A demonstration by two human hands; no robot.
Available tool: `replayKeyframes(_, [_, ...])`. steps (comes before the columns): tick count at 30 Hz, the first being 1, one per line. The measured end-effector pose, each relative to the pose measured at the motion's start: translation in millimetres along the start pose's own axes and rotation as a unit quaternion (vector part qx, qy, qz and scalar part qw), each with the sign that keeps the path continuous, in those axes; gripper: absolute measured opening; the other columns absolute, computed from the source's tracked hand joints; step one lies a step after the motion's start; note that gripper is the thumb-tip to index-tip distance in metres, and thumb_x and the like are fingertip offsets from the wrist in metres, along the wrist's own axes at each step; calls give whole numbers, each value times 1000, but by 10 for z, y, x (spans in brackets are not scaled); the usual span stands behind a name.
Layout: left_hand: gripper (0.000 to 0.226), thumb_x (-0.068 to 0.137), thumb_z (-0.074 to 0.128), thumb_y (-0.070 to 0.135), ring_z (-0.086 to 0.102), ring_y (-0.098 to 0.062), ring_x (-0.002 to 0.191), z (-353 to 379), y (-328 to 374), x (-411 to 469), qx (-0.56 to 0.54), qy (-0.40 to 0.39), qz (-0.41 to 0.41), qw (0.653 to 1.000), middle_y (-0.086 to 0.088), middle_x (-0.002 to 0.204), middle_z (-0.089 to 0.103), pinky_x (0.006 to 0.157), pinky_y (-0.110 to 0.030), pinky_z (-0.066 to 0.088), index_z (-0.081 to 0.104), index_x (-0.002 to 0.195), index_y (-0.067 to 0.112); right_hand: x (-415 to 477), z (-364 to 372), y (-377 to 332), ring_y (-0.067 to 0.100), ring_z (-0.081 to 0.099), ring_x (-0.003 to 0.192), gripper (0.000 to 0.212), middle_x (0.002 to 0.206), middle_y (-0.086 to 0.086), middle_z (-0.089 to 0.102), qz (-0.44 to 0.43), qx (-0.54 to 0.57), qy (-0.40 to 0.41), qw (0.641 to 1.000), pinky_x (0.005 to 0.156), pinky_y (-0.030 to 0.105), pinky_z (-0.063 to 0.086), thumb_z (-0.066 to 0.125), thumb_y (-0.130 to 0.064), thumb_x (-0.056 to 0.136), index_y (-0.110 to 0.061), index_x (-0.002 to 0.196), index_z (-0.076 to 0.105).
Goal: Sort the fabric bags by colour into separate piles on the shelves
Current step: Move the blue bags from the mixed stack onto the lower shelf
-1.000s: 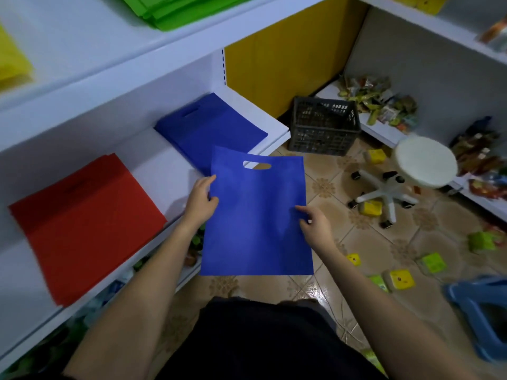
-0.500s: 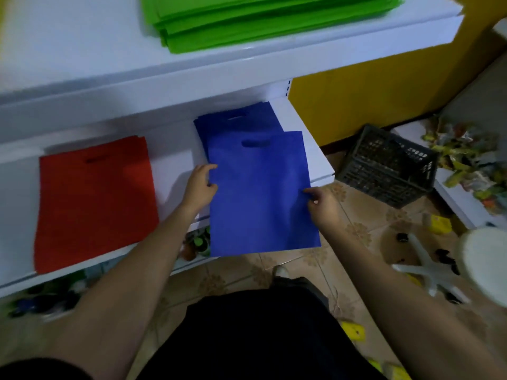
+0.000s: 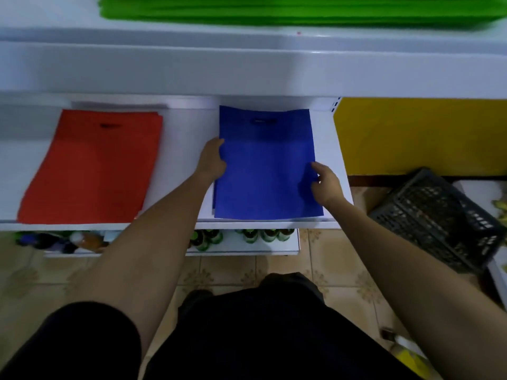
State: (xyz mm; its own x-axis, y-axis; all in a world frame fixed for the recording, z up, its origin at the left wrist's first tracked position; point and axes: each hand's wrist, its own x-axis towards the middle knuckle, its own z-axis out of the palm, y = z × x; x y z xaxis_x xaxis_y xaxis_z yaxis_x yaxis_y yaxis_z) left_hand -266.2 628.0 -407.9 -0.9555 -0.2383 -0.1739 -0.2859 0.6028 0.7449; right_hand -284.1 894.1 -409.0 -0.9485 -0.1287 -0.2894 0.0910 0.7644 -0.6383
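Observation:
A blue fabric bag (image 3: 264,171) lies flat on top of the blue pile on the white middle shelf (image 3: 186,138). My left hand (image 3: 211,159) grips the bag's left edge. My right hand (image 3: 325,185) pinches its right edge near the lower corner. A red pile of bags (image 3: 96,165) lies on the same shelf to the left. A green pile (image 3: 288,9) sits on the shelf above, blurred.
A dark plastic crate (image 3: 436,218) stands on the tiled floor at the right, by the yellow wall (image 3: 425,133). Several green bottles (image 3: 263,234) stand on the lowest shelf under the blue pile. Small items lie on the floor at the lower right.
Both hands carried the blue bag forward from over the floor and laid it squarely on the blue pile. The camera turned left to face the shelf.

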Motion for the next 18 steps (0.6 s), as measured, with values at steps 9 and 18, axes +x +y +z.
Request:
replayKeyframes(9, [51,92,46,1,27,-28,137,132,-77,-432,-3,66,-49,997,-18,149,27,98,-6,13,31,140,0,-91,49,5,29,28,137,47,151,10,27,-108,-78,-57,989,110,34,25,47,-10,94,-12,140,38])
replayKeyframes(18, [39,94,47,16,49,-37,117,-605,-460,-1707,-27,221,-77,972,-19,128,53,99,-45,40,48,129,0,-897,640,-1142,26,48,115,42,129,13,52,-253,8,-166,953,95,26,38,52,-14,94,-7,134,45])
